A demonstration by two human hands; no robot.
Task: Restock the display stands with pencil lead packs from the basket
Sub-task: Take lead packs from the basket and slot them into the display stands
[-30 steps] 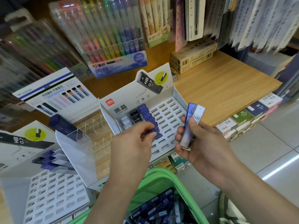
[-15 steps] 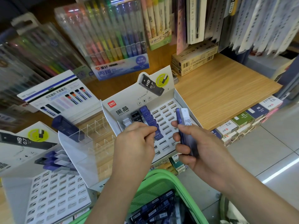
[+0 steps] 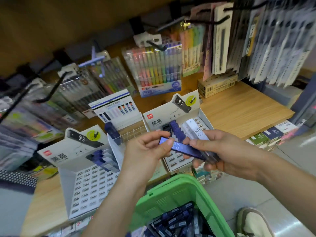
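My left hand (image 3: 145, 151) has left the white cardboard display stand (image 3: 171, 115), where it was seating a pack, and now pinches the cap end of a slim dark-blue plastic pencil lead pack (image 3: 184, 148) from the bundle (image 3: 199, 134) my right hand (image 3: 227, 151) grips, so I judge the next refill is starting. The pack hovers just in front of the stand's slots, long axis nearly level, cap pointing left.

The left hand (image 3: 145, 151) and right hand (image 3: 229, 151) are bare like the forearms (image 3: 119, 199), and 1 cream shoe (image 3: 254, 223) has darker edging.
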